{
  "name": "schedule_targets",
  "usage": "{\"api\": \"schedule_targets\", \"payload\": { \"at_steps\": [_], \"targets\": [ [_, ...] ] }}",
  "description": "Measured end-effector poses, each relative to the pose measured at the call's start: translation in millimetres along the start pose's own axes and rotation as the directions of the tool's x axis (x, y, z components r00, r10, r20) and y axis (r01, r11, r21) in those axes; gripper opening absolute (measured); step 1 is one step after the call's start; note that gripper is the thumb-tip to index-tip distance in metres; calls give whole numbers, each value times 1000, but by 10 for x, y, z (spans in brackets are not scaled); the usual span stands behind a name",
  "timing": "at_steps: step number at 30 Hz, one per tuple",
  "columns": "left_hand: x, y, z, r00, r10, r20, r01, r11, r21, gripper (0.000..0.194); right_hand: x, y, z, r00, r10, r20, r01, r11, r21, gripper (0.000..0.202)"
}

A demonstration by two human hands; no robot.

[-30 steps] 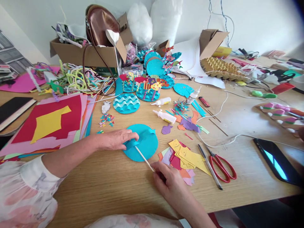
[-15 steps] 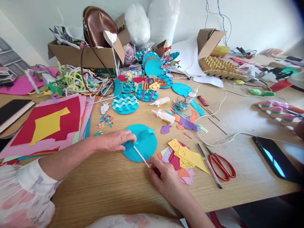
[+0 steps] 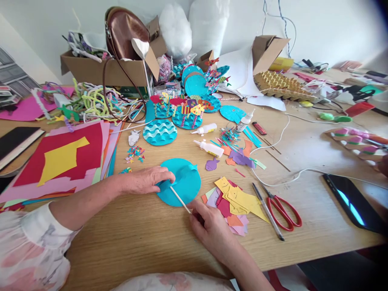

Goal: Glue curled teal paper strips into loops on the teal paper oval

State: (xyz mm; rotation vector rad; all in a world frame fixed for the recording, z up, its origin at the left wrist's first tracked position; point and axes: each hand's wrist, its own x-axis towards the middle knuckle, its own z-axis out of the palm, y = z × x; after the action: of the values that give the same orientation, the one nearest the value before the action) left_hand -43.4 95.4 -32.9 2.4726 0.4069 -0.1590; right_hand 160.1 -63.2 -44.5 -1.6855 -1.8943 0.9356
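A round turquoise disc (image 3: 184, 192) lies on the wooden table, with a turquoise strip curving over its upper part. My left hand (image 3: 148, 180) rests at the disc's left side, its fingers bent together on the strip's left end. In my right hand (image 3: 209, 224), a thin white stick (image 3: 180, 199) is pinched between thumb and fingers. The stick's far tip touches or hovers over the disc, close to my left fingertips. Behind the disc stands a finished-looking round piece with wavy strips (image 3: 160, 132). Colored paper scraps (image 3: 233, 200) lie to the right of my right hand.
Red-handled scissors (image 3: 285, 212) and a pen (image 3: 268, 212) lie at the right, near a black phone (image 3: 351, 202). Glue bottles (image 3: 209, 148) stand or lie behind the disc. Colored paper sheets (image 3: 63, 157) are stacked left. Another person's hand (image 3: 382, 165) shows at the right edge.
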Motion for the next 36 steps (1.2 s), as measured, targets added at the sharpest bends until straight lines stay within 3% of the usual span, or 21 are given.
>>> {"api": "schedule_targets", "payload": {
  "at_steps": [11, 21, 36],
  "targets": [
    [16, 30, -8, 1000, -2, -19, 2, 1000, -4, 31, -16, 34, 17, 1000, 17, -2, -17, 1000, -1, 17],
    [28, 5, 1, 1000, -1, -8, 1, 999, -42, 37, -7, 29, 15, 1000, 4, -8, -4, 1000, 3, 18],
    [43, 88, -40, 996, -88, 14, 89, 993, -82, 39, -30, 32, 15, 1000, -6, 13, 6, 999, -32, 18]
  ]
}}
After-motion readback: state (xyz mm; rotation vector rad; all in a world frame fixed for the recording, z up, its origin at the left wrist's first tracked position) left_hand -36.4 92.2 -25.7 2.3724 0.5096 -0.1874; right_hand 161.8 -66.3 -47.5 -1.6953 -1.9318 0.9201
